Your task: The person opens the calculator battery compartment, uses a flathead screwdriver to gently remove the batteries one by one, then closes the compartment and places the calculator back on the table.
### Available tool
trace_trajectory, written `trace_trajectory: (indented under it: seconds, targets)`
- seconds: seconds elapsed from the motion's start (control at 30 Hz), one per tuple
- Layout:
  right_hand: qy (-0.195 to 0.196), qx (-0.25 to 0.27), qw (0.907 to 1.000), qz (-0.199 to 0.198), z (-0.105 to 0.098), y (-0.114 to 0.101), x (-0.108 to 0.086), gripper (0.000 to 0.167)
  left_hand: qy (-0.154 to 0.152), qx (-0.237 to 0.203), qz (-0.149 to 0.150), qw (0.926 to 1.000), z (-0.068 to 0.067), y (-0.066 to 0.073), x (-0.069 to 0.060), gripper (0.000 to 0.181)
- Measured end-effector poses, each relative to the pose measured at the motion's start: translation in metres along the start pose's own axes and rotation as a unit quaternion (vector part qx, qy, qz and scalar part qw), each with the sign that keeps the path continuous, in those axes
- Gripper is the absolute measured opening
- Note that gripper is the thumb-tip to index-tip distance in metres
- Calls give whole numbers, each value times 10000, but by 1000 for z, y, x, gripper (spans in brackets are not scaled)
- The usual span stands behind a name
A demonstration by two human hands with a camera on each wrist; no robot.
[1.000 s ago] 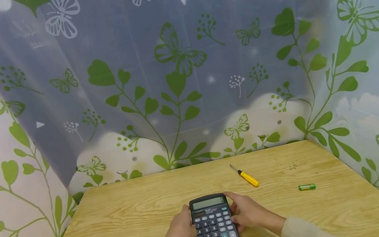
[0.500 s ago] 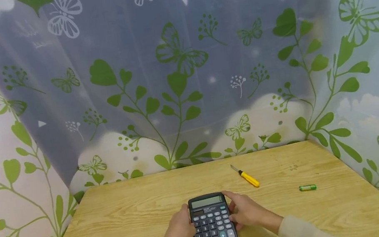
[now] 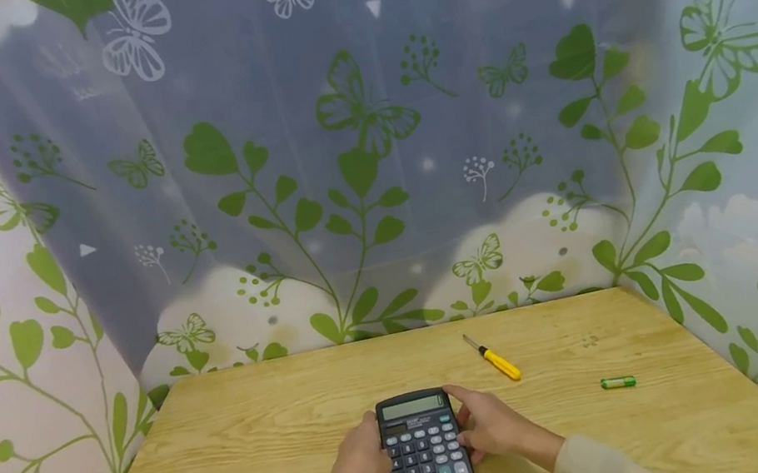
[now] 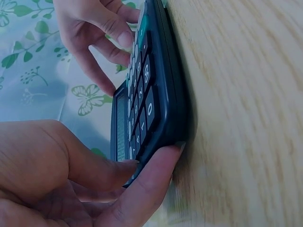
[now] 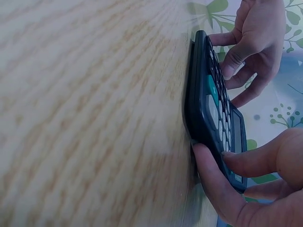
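Observation:
A black desk calculator (image 3: 424, 448) with dark and grey keys faces up at the front middle of the table, its display showing a figure. My left hand (image 3: 358, 460) grips its left edge, thumb on top by the number keys, as the left wrist view shows the thumb (image 4: 104, 170) and a finger at the rim. On the opposite edge my right hand (image 3: 492, 424) holds it with the thumb on top; in the right wrist view one finger (image 5: 215, 182) curls under the rim. The calculator (image 5: 208, 94) is at or just above the wood; a gap is hard to tell.
A screwdriver (image 3: 501, 365) with a yellow handle lies behind the calculator to the right. Farther right lies a small green battery (image 3: 618, 382). The wooden table (image 3: 250, 411) ends at a curtain (image 3: 370, 187) printed with leaves and butterflies.
The hands and calculator stay nearly where they were. The whole head view shifts slightly, with the scene a little lower now than half a second ago.

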State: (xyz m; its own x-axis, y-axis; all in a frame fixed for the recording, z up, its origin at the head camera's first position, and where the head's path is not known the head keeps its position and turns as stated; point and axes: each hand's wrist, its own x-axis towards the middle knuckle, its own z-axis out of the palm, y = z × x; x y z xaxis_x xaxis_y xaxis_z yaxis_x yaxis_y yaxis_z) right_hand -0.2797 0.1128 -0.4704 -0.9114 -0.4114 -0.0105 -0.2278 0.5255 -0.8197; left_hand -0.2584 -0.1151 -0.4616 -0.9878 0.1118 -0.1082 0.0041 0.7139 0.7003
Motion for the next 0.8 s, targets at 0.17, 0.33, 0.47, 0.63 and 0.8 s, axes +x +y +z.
trace_trajectory:
  seconds: [0.17, 0.33, 0.47, 0.63, 0.8]
  targets:
    - [9, -77, 10000, 18, 0, -1, 2, 79, 104, 22, 48, 9999, 1, 0, 0, 68]
    - [-32, -59, 10000, 48, 0, -2, 3, 79, 207, 57, -90, 9997, 1, 2, 0, 70]
    - [-27, -90, 9999, 39, 0, -3, 5, 79, 241, 49, -127, 9996, 0, 2, 1, 70]
    - [-20, -148, 9999, 21, 1, -4, 8, 79, 279, 33, -39, 9996, -1, -1, 3, 69]
    - [7, -141, 9997, 179, 2, -4, 9, 79, 225, 84, 31, 9997, 0, -3, 4, 70]
